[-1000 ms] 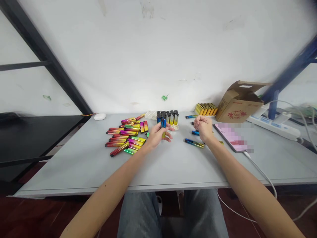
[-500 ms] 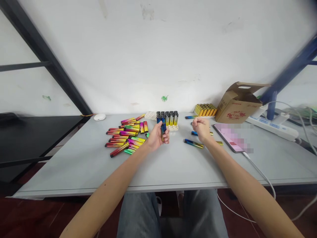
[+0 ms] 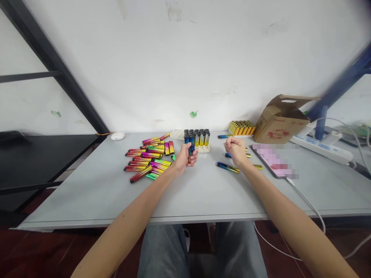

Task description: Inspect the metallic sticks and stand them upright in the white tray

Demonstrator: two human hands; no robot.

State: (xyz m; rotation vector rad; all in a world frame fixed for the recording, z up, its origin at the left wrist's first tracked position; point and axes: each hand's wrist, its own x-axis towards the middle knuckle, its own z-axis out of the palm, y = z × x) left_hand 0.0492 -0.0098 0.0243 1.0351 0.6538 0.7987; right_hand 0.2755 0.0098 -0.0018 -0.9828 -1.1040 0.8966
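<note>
My left hand (image 3: 183, 157) is closed around a blue-and-gold lighter (image 3: 190, 151), held upright with its dark end up. Just behind it, a white perforated tray (image 3: 205, 149) carries several dark-topped lighters (image 3: 203, 138) standing in rows, some blue, some gold. My right hand (image 3: 235, 150) makes a fist over a few loose blue-and-gold lighters (image 3: 228, 167); whether anything is inside it is hidden. To the left of my left hand lies a loose heap of shiny red, pink, yellow and green lighters (image 3: 149, 156).
A cardboard box (image 3: 278, 129) and a block of upright gold tubes (image 3: 242, 128) stand by the wall. A phone (image 3: 271, 161) with a white cable lies right, before a power strip (image 3: 323, 148). A white earbud case (image 3: 117, 136) sits at the back left of the grey table (image 3: 197, 197).
The view shifts slightly. My left hand stays on the lighter behind which the tray stands, and my right fist keeps its place over the loose lighters, covering one's blue end.
</note>
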